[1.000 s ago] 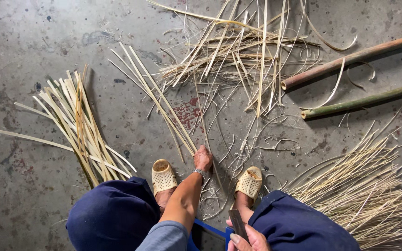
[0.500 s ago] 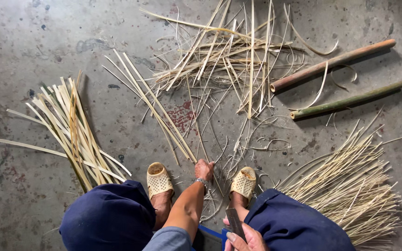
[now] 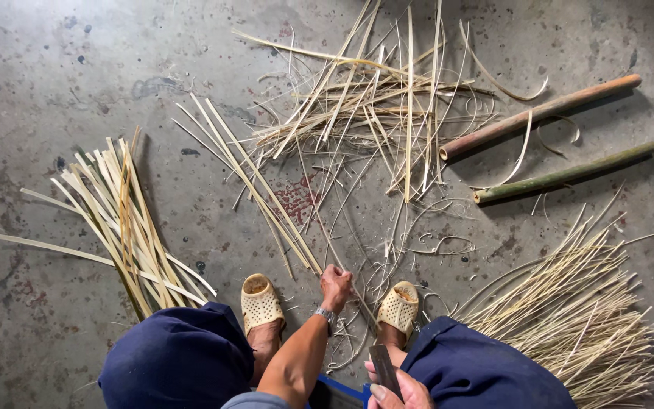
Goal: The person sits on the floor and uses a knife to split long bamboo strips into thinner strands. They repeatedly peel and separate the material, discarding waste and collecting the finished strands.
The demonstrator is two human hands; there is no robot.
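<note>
My left hand [image 3: 335, 285] reaches down between my feet and is closed around the near end of a few long flat bamboo strips [image 3: 251, 182] that run away to the upper left across the concrete floor. A watch sits on that wrist. My right hand [image 3: 399, 390] stays low by my right knee, gripping a dark knife blade [image 3: 381, 365] that points up. Thin curled shavings [image 3: 387, 257] lie around the left hand.
A bundle of wide strips [image 3: 119, 220] lies at the left, and fine splints [image 3: 577, 318] fan out at the right. A tangled heap of strips [image 3: 372, 106] is ahead. One brown bamboo pole [image 3: 539, 115] and one green [image 3: 565, 176] lie at the upper right. My sandalled feet [image 3: 260, 303] flank the hand.
The view has drifted slightly. My left hand has stayed low at the near ends of the strips between my feet, and the right hand has kept hold of the knife.
</note>
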